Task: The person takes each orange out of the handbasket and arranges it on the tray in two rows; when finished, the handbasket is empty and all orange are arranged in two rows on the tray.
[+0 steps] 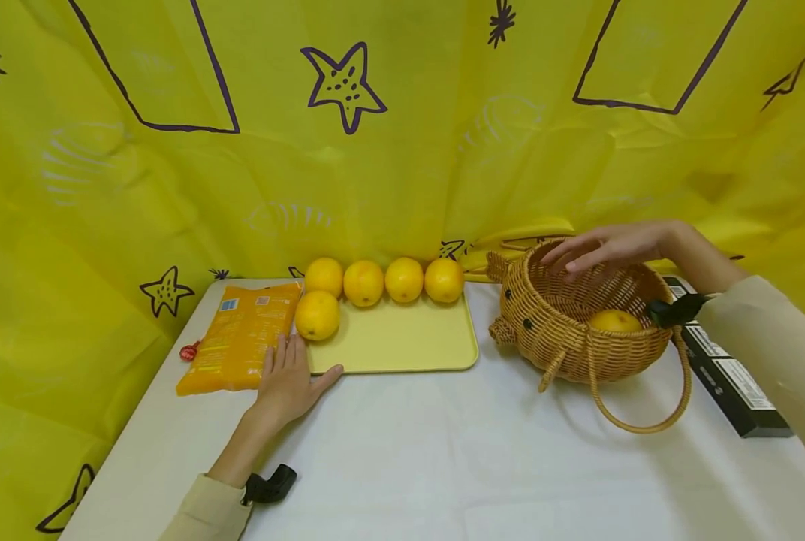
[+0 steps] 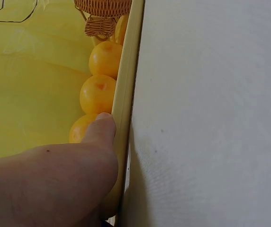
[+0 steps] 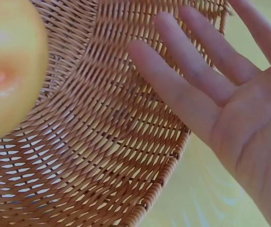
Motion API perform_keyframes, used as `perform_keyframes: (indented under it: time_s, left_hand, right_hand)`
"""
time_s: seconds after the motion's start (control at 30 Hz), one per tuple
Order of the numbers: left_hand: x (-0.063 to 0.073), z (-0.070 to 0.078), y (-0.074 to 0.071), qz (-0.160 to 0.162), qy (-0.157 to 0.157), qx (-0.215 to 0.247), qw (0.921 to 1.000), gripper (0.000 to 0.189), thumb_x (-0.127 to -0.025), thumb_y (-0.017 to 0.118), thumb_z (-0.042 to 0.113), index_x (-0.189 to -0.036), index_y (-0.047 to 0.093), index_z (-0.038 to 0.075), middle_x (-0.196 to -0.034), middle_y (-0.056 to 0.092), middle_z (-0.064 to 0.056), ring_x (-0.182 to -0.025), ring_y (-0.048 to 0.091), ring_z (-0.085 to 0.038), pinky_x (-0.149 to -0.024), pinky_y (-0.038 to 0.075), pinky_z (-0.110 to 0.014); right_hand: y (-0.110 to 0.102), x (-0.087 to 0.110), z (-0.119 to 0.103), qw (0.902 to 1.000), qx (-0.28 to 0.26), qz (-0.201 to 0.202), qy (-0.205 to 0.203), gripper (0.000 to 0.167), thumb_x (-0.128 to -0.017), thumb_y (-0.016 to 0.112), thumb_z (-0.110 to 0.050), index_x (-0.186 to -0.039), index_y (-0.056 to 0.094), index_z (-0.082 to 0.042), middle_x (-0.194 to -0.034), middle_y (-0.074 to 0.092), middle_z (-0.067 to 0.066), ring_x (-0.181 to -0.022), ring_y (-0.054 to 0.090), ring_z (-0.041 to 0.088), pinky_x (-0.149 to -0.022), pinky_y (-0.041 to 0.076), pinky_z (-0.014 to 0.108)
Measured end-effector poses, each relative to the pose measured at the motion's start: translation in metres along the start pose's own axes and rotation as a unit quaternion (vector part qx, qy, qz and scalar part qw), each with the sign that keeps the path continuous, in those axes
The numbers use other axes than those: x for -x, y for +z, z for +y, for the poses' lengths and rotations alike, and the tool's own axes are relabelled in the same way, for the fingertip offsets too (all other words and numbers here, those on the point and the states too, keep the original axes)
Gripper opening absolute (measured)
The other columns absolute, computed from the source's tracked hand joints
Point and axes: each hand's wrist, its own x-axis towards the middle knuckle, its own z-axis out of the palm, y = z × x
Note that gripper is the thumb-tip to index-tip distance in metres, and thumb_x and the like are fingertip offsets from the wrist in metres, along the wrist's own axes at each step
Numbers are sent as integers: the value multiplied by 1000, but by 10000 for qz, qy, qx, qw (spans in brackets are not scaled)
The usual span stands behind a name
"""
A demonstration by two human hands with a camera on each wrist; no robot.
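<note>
My left hand (image 1: 287,383) rests at the near left corner of a yellow tray (image 1: 402,346), its thumb along the tray's near edge and its fingertips beside an orange bag (image 1: 240,342). Several oranges (image 1: 364,283) line the tray's back side, with one more orange (image 1: 318,315) in front of them at the left. Over the far rim of a wicker basket (image 1: 558,323) shaped like a pig, my right hand (image 1: 622,246) reaches with fingers extended and holds nothing. One orange (image 1: 614,321) lies inside the basket; the right wrist view shows that orange (image 3: 12,71) apart from the fingers.
Black boxes (image 1: 740,387) with white labels lie to the right of the basket. The basket's handle (image 1: 646,430) hangs down in front. A small red wrapped item (image 1: 189,351) pokes out left of the bag. Behind the table hangs a yellow cloth (image 1: 402,165).
</note>
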Motion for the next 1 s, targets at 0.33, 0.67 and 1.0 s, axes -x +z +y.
perform_keyframes:
  time_s: [0.33, 0.67, 1.0]
  left_hand:
    - [1, 1, 1, 61, -1, -79, 9999, 103, -93, 46, 62, -150, 5, -14, -159, 5, -31, -149, -2, -46, -120, -2, -60]
    - [2, -1, 1, 80, -26, -129, 9999, 104, -93, 45, 64, -150, 4, -14, -159, 5, -30, -149, -3, -45, -120, -2, -61]
    - [1, -1, 1, 104, 3, -80, 9999, 104, -93, 46, 63, -150, 4, -14, -159, 5, -30, -149, -3, -45, -120, -2, -60]
  right_hand:
    - [4, -10, 3, 9933, -723, -796, 431, 59, -104, 43, -23, -156, 17, -11, -161, 13, 22, -139, 43, 25, -102, 47, 52]
    - [12, -24, -2, 9754, -1250, -1564, 920, 65, -103, 44, -23, -157, 9, -9, -163, 1, 19, -146, 30, 34, -98, 49, 56]
    - [18, -39, 3, 9564, -1387, -2007, 1606, 74, -102, 46, -28, -156, 1, -3, -161, 8, 26, -147, 17, 46, -96, 45, 65]
